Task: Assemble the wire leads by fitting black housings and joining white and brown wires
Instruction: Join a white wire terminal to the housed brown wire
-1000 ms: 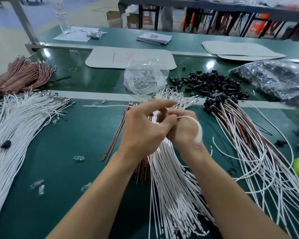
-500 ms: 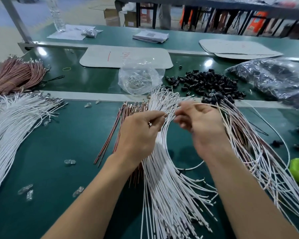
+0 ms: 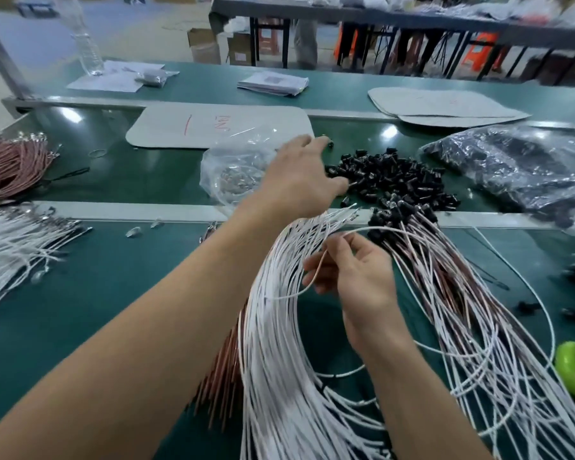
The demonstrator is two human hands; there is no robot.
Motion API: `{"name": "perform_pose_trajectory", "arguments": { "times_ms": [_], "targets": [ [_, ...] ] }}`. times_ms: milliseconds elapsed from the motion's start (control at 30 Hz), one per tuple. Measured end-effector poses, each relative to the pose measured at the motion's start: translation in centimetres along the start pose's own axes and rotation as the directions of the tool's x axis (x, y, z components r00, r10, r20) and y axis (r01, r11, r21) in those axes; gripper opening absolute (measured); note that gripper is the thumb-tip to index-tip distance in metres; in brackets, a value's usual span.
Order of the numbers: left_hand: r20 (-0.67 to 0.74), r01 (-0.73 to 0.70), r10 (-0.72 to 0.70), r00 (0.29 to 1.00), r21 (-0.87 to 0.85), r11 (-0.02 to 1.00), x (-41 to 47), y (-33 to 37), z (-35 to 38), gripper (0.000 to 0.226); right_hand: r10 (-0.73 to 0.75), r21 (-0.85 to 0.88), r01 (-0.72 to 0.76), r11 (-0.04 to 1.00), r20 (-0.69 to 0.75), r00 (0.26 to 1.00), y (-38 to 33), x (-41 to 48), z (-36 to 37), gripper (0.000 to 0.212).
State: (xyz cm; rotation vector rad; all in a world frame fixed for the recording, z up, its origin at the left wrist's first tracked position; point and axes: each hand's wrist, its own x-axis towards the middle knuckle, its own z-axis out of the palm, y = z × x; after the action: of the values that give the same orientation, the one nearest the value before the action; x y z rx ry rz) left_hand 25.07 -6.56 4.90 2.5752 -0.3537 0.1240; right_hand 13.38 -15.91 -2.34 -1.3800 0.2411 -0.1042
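The fingers (image 3: 304,144) of the left hand (image 3: 296,180) are straight and spread, holding nothing, over the worktop (image 3: 130,254). The right hand (image 3: 359,283) pinches a looped white wire (image 3: 385,228). The step appears to be fetching a housing. The black housings (image 3: 399,174) lie piled just beside the left thumb, beyond the right fingers. Next, one housing must be pinched singly and brought to the wire's end.

White wires (image 3: 279,360) are spread across the green surface (image 3: 113,293) at lower centre. Brown wires (image 3: 10,164) are bundled at upper left. Black housings (image 3: 395,177) are heaped right of centre, beside a clear plastic bag (image 3: 233,171).
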Motion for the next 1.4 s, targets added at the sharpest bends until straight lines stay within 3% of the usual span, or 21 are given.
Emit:
{"name": "perform_pose_trajectory", "arguments": {
  "times_ms": [133,233,300,467,567,700,800,900,1033,1100,1200,1300,1400],
  "targets": [
    [0.200,-0.014,0.003,0.980,0.054,0.998,7.9,1.7,4.4,0.098,0.051,0.086,-0.049,0.995,-0.023,0.998,-0.2,0.0,-0.8,0.024],
    [0.294,0.081,-0.131,0.947,0.177,0.981,12.0,0.6,7.4,0.100,0.090,0.115,-0.089,0.989,-0.007,0.996,-0.3,-0.1,-1.1,0.023],
    [0.337,0.071,-0.170,0.926,0.289,0.955,13.6,-0.3,9.0,0.100,0.092,0.102,-0.091,0.991,-0.006,0.996,-0.4,0.1,-1.2,0.023],
    [0.208,-0.105,0.009,0.978,0.455,0.884,13.2,0.5,12.2,0.098,0.093,0.131,-0.089,0.987,-0.032,0.995,-0.8,0.9,-1.4,0.026],
    [0.161,-0.187,0.127,0.979,0.440,0.879,12.3,1.4,13.0,0.078,0.091,0.111,-0.088,0.990,-0.028,0.995,-0.7,0.9,-1.1,0.029],
    [0.249,-0.389,0.305,0.919,0.461,0.797,11.7,2.8,12.5,0.021,0.093,0.056,-0.091,0.994,-0.023,0.995,-0.6,0.7,-1.1,0.027],
    [0.190,-0.276,0.225,0.956,0.314,0.908,11.5,3.0,11.9,0.019,0.089,0.079,-0.086,0.993,-0.032,0.996,-0.9,0.6,-1.2,0.027],
    [0.020,-0.136,0.134,0.991,0.115,0.984,10.9,3.1,9.9,0.018,0.092,0.113,-0.086,0.990,-0.044,0.995,-1.2,0.5,-1.4,0.027],
    [-0.139,-0.114,0.087,0.986,-0.206,0.972,8.5,3.5,2.2,0.024,0.104,0.108,-0.099,0.989,-0.039,0.994,-1.3,0.3,-1.4,0.025],
    [-0.201,-0.114,0.059,0.978,-0.273,0.955,5.6,2.4,-1.9,0.029,0.115,0.107,-0.113,0.988,-0.020,0.993,-1.5,0.1,-1.4,0.023],
    [-0.167,-0.005,-0.027,0.986,-0.192,0.981,-0.2,-1.9,-5.0,0.029,0.117,0.131,-0.118,0.984,0.014,0.993,-1.7,-0.3,-1.0,0.023],
    [-0.079,0.191,-0.193,0.978,-0.030,0.981,-6.2,-6.9,-4.9,0.029,0.116,0.129,-0.123,0.984,0.062,0.991,-2.0,-0.8,-0.4,0.021],
    [-0.154,0.317,-0.292,0.944,0.175,0.932,-10.2,-10.4,-3.4,0.025,0.119,0.142,-0.134,0.981,0.108,0.987,-2.1,-1.4,0.0,0.021]
  ]
}}
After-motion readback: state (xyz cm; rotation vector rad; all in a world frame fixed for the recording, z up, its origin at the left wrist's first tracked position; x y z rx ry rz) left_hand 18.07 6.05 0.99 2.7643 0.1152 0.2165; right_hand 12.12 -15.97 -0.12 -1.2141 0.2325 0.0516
